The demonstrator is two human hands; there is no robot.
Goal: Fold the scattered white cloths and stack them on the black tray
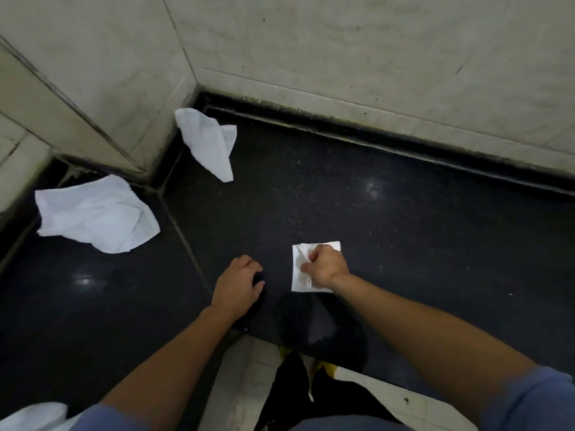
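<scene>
A small folded white cloth (299,276) lies on the dark counter near its front edge. My right hand (326,267) grips it from above, fingers curled into the fabric. My left hand (238,283) rests just left of it with loosely curled fingers, holding nothing. Two crumpled white cloths lie further off: one (93,214) at the left, another (210,141) in the back corner against the wall. A further bit of white cloth (31,416) shows at the bottom left edge. The black tray is not in view.
The dark speckled counter (389,219) is bounded by pale tiled walls (342,48) at the back and left. A seam runs across the counter left of my left hand. Below the front edge is pale floor (245,384).
</scene>
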